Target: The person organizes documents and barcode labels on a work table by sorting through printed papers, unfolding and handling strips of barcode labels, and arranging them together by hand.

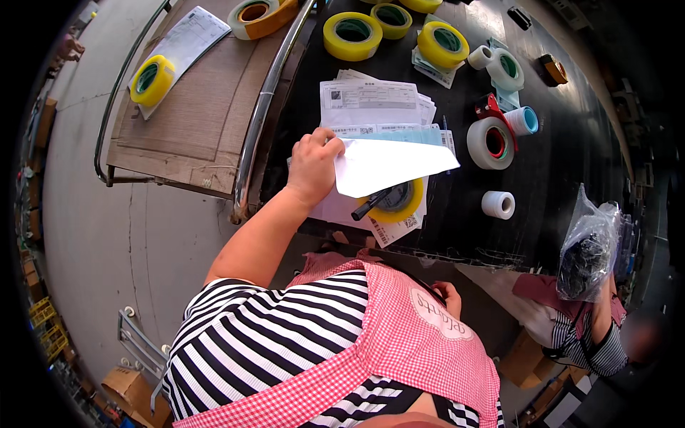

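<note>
My left hand (312,164) is closed on the edge of a white paper sheet (389,162), lifted and folded over above a stack of printed forms (371,103). Just beneath the sheet, a yellow tape roll (407,207) lies on the papers, partly covered. A black marker pen (372,203) rests on that roll. A label with a barcode (394,231) sticks out below it. My right hand (450,298) hangs low beside my pink checked apron, below the table edge. Most of its fingers are hidden there, and I cannot see anything in it.
Yellow tape rolls (352,36) stand along the black table's (549,143) far side. A red tape dispenser (492,139) and a small white roll (498,205) are to the right. At left is a cart (193,128) with a metal rail. Another person holds a plastic-wrapped item (589,253).
</note>
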Action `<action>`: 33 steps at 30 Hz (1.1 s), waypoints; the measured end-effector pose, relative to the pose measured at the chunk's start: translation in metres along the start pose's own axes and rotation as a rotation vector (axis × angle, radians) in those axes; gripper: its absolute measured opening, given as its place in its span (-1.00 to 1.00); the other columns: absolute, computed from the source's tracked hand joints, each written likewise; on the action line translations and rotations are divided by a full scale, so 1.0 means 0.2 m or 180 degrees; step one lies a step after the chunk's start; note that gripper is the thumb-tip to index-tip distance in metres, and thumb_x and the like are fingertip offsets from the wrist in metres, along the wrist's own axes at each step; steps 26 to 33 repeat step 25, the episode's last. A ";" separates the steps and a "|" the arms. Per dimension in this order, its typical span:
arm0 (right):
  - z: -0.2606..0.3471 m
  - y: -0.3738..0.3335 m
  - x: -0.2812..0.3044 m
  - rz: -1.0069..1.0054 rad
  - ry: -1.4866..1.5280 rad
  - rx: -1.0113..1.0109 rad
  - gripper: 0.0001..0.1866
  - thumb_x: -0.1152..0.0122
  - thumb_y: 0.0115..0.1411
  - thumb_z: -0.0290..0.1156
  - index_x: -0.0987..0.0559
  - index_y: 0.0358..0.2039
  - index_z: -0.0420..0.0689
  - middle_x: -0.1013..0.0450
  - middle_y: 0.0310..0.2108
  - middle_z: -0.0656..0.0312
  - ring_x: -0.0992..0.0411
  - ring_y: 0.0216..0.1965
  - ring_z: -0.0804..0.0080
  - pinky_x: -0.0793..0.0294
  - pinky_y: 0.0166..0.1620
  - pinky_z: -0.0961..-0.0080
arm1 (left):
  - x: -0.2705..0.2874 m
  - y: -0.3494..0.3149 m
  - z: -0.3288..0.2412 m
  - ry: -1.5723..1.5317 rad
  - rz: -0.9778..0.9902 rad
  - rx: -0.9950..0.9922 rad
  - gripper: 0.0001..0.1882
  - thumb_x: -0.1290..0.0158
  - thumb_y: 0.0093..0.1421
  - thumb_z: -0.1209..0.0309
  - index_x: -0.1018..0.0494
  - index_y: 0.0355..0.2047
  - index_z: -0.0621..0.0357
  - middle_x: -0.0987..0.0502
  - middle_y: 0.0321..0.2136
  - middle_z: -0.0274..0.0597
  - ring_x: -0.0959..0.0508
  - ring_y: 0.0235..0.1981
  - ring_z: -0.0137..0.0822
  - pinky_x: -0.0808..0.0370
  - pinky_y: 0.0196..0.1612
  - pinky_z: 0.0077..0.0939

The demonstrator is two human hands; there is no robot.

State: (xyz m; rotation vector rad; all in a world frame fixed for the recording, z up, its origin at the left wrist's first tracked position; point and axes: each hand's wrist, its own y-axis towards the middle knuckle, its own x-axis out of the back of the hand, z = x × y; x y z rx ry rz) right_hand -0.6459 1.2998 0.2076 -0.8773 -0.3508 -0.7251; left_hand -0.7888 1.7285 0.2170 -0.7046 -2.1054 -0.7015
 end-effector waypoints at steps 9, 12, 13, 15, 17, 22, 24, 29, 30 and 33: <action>0.13 -0.05 -0.01 0.0021 -0.0361 -0.0364 -0.73 -0.14 0.19 -0.41 -0.53 -0.14 -0.29 -0.55 -0.27 0.06 -0.50 -0.23 0.35 -0.43 -0.13 0.52 | -0.07 -0.08 0.02 -0.0410 -0.0606 -0.1721 -0.86 -0.06 -0.07 0.46 -0.50 -0.43 0.14 -0.43 -0.27 -0.27 -0.48 -0.26 -0.22 -0.47 -0.18 -0.40; 0.21 -0.06 -0.05 0.0007 0.0040 -0.0624 -0.74 -0.14 0.19 -0.41 -0.53 -0.15 -0.30 -0.55 -0.27 0.04 -0.50 -0.24 0.35 -0.43 -0.14 0.52 | -0.06 -0.07 0.03 -0.0417 -0.0555 -0.1733 -0.86 -0.05 -0.07 0.46 -0.49 -0.43 0.13 -0.44 -0.26 -0.27 -0.48 -0.27 -0.23 -0.47 -0.19 -0.42; 0.21 -0.07 -0.05 0.0013 0.0027 -0.0639 -0.74 -0.14 0.19 -0.41 -0.53 -0.15 -0.30 -0.55 -0.27 0.04 -0.50 -0.24 0.35 -0.43 -0.14 0.52 | -0.07 -0.09 0.03 -0.0426 -0.0545 -0.1718 -0.86 -0.05 -0.07 0.46 -0.49 -0.43 0.13 -0.44 -0.26 -0.27 -0.48 -0.27 -0.23 -0.47 -0.19 -0.42; 0.23 -0.07 -0.06 0.0009 -0.0106 -0.0779 -0.74 -0.15 0.20 -0.41 -0.53 -0.15 -0.30 -0.55 -0.27 0.02 -0.50 -0.24 0.34 -0.44 -0.14 0.51 | -0.08 -0.10 0.04 -0.0452 -0.0539 -0.1674 -0.87 -0.09 -0.07 0.47 -0.49 -0.43 0.10 -0.45 -0.24 -0.27 -0.48 -0.24 -0.21 -0.45 -0.16 -0.40; 0.27 -0.08 -0.06 -0.0005 -0.0104 -0.0778 -0.74 -0.16 0.19 -0.41 -0.53 -0.15 -0.29 -0.55 -0.26 0.03 -0.50 -0.24 0.36 -0.44 -0.14 0.52 | -0.07 -0.08 0.03 -0.0378 -0.0620 -0.1359 -0.86 -0.10 -0.06 0.48 -0.50 -0.42 0.09 -0.46 -0.21 -0.25 -0.47 -0.19 -0.19 -0.42 -0.12 -0.37; 0.00 -0.10 -0.04 -0.0050 -0.0033 -0.0722 -0.73 -0.18 0.18 -0.42 -0.53 -0.12 -0.26 -0.55 -0.26 0.05 -0.51 -0.22 0.37 -0.44 -0.12 0.52 | 0.00 0.00 0.00 -0.0894 -0.1069 0.0010 -0.50 -0.23 -0.03 0.47 -0.40 -0.03 0.15 -0.30 0.11 0.09 -0.29 0.13 0.07 -0.20 0.17 -0.20; -0.17 -0.10 -0.04 0.0071 -0.0035 -0.0525 -0.70 -0.21 0.17 -0.40 -0.52 -0.10 -0.25 -0.55 -0.24 0.05 -0.52 -0.19 0.36 -0.45 -0.10 0.51 | 0.07 0.00 -0.01 -0.0789 -0.0967 0.0007 -0.38 -0.25 -0.04 0.51 -0.33 0.08 0.16 -0.22 0.20 0.04 -0.24 0.22 -0.01 -0.15 0.25 -0.25; -0.20 -0.13 -0.02 -0.0019 0.0024 -0.0524 -0.70 -0.21 0.17 -0.40 -0.52 -0.10 -0.25 -0.55 -0.24 0.05 -0.52 -0.19 0.36 -0.45 -0.10 0.51 | 0.09 0.01 -0.03 -0.0914 -0.1013 -0.0025 -0.37 -0.25 -0.03 0.50 -0.33 0.09 0.14 -0.22 0.20 0.01 -0.24 0.22 -0.02 -0.13 0.26 -0.25; -0.20 -0.13 -0.02 -0.0019 0.0024 -0.0524 -0.70 -0.21 0.17 -0.40 -0.52 -0.10 -0.25 -0.55 -0.24 0.05 -0.52 -0.19 0.36 -0.45 -0.10 0.51 | 0.09 0.01 -0.03 -0.0914 -0.1013 -0.0025 -0.37 -0.25 -0.03 0.50 -0.33 0.09 0.14 -0.22 0.20 0.01 -0.24 0.22 -0.02 -0.13 0.26 -0.25; -0.20 -0.13 -0.02 -0.0019 0.0024 -0.0524 -0.70 -0.21 0.17 -0.40 -0.52 -0.10 -0.25 -0.55 -0.24 0.05 -0.52 -0.19 0.36 -0.45 -0.10 0.51 | 0.09 0.01 -0.03 -0.0914 -0.1013 -0.0025 -0.37 -0.25 -0.03 0.50 -0.33 0.09 0.14 -0.22 0.20 0.01 -0.24 0.22 -0.02 -0.13 0.26 -0.25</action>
